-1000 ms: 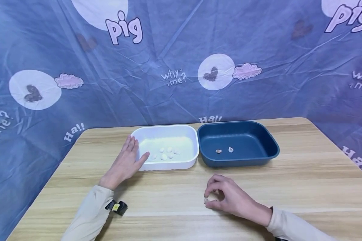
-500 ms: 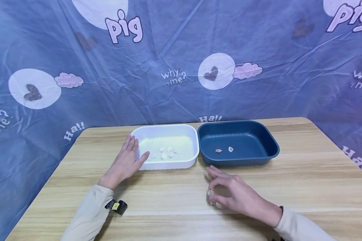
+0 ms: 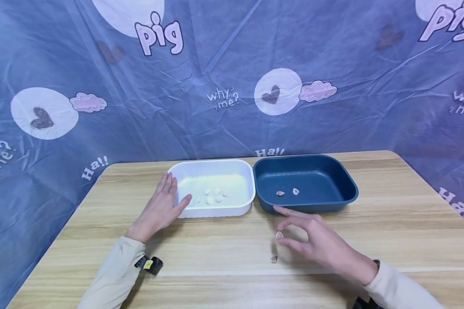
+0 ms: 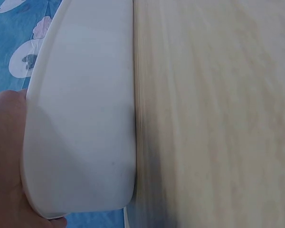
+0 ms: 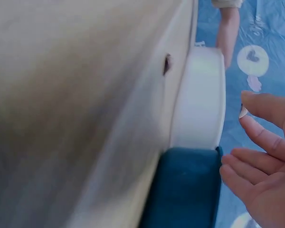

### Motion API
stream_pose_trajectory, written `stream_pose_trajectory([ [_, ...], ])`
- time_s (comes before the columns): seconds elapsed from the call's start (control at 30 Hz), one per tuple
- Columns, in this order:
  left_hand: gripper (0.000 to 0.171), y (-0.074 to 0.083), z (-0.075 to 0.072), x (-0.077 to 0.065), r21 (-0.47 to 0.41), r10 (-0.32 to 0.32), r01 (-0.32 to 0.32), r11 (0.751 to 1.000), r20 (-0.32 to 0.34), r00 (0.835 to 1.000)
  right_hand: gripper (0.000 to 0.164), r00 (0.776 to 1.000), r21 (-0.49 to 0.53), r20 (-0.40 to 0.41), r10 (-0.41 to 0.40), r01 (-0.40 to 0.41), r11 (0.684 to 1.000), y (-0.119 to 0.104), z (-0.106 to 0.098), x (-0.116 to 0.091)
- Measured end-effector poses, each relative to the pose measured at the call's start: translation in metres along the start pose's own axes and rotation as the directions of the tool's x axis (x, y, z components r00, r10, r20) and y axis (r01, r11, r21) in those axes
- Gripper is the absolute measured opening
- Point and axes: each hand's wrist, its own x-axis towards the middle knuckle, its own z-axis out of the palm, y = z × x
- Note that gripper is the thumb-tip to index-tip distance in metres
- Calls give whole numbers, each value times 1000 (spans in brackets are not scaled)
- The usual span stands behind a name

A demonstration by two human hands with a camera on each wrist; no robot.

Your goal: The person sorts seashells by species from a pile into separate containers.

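Observation:
My right hand (image 3: 325, 240) pinches a small seashell (image 3: 279, 235) between thumb and index finger, raised over the table just in front of the blue tray. Its other fingers stretch toward that tray's front rim. In the right wrist view the held shell (image 5: 243, 112) shows pale at the fingertips. A second seashell (image 3: 273, 259) lies on the table below the hand. My left hand (image 3: 160, 210) rests at the left front corner of the white tray (image 3: 216, 211), fingers straight along its left end and thumb over the front rim. Several pale shells (image 3: 210, 200) lie inside the white tray.
The dark blue tray (image 3: 309, 208) stands right against the white one and holds two shells (image 3: 295, 192). Both sit toward the back of the wooden table (image 3: 216, 257). A blue printed cloth (image 3: 201, 128) hangs behind the table.
My right hand has lifted one shell off the table and moved it up and to the right, toward the blue tray. Another shell has come into view beneath. The left hand stays put.

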Motion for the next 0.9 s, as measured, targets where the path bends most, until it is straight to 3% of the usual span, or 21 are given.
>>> stream_pose_trajectory([
  [0.17,82,1,-1,-1,4,3,-3,1000,0,1000,25,994,-27,-96,-51,48,998,8,-13,8],
  [0.4,82,1,-1,0,8,6,-6,1000,4,1000,19,988,-122,-151,43,-62,991,34,-37,22],
  [0.57,82,-1,-1,1,23,16,-16,1000,-8,1000,14,978,-124,-110,176,-189,974,57,-49,34],
  [0.7,82,-1,-1,0,20,18,-18,1000,-9,1000,15,955,-114,-38,295,-298,948,76,-50,44],
  [0.9,83,1,-1,-1,1,5,-5,1000,6,1000,7,941,-165,59,334,-320,933,99,-44,54],
])
